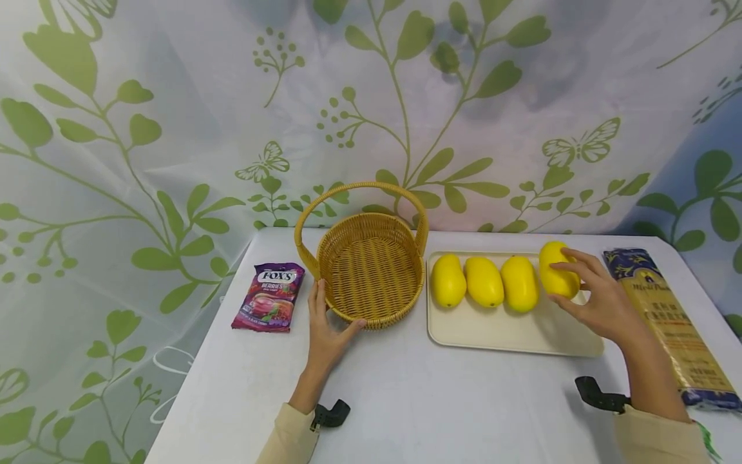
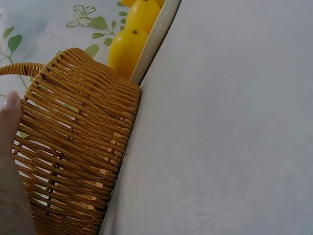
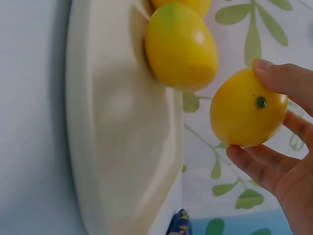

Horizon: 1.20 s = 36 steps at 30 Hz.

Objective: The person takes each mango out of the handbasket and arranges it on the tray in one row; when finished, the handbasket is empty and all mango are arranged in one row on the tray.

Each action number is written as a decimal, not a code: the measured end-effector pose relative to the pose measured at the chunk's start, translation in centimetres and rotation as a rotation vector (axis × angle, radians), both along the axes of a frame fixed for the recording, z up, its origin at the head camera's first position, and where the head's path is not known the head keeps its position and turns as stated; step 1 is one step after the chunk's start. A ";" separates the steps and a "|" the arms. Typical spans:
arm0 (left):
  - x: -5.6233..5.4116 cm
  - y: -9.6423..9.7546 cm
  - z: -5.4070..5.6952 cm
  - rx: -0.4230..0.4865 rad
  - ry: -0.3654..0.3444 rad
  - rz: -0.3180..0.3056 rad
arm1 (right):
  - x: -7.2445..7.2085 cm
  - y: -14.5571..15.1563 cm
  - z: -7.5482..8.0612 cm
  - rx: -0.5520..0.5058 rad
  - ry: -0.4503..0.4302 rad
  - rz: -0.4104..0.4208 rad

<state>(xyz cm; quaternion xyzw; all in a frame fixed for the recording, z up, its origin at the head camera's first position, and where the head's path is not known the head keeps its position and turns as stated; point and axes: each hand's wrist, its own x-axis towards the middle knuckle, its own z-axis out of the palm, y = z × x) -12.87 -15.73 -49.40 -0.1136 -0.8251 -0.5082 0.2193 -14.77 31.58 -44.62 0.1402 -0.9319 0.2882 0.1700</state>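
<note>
My right hand (image 1: 599, 303) pinches a yellow mango (image 1: 558, 269) between thumb and fingers, over the right part of a cream tray (image 1: 522, 338). In the right wrist view this mango (image 3: 248, 108) is raised off the tray, its green stem spot showing. Three more mangoes lie in a row on the tray, the nearest one (image 1: 519, 283) just left of the held one. My left hand (image 1: 327, 338) rests against the front left of a woven basket (image 1: 371, 274) with an upright handle, fingers extended along its side and thumb at the rim. Nothing lies inside the basket.
A purple candy bag (image 1: 269, 298) lies left of the basket. On the right, a long pasta packet (image 1: 666, 316) lies beside the tray, partly behind my right forearm. A patterned curtain (image 1: 493, 129) hangs behind the white table (image 1: 440, 399).
</note>
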 end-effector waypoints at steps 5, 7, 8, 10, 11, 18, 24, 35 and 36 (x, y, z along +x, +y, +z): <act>0.0 -0.1 0.1 0.002 0.002 0.005 | -0.4 0.9 -1.2 0.024 -0.092 -0.029; 0.0 -0.1 0.1 0.000 0.002 0.004 | -0.5 1.2 -1.6 0.027 -0.151 -0.037; 0.1 -0.1 0.1 -0.001 0.003 0.003 | -0.6 1.2 -1.8 0.022 -0.186 -0.041; 0.1 -0.1 0.1 -0.004 0.005 0.002 | -0.6 1.4 -2.1 0.014 -0.237 -0.050; 0.1 -0.1 0.1 -0.003 0.006 0.002 | -0.7 1.4 -2.3 0.009 -0.255 -0.052; 0.2 -0.1 0.1 -0.004 0.001 -0.001 | -0.7 1.5 -2.7 0.007 -0.309 -0.024; 0.1 -0.1 0.0 -0.012 -0.005 -0.005 | -0.6 1.6 -3.0 -0.006 -0.304 0.018; -1.7 -1.0 -3.9 -0.028 0.001 -0.003 | -0.2 1.7 -3.2 0.003 -0.253 0.046; -1.8 -1.1 -4.0 -0.029 0.000 -0.006 | -0.2 1.7 -3.2 0.001 -0.253 0.045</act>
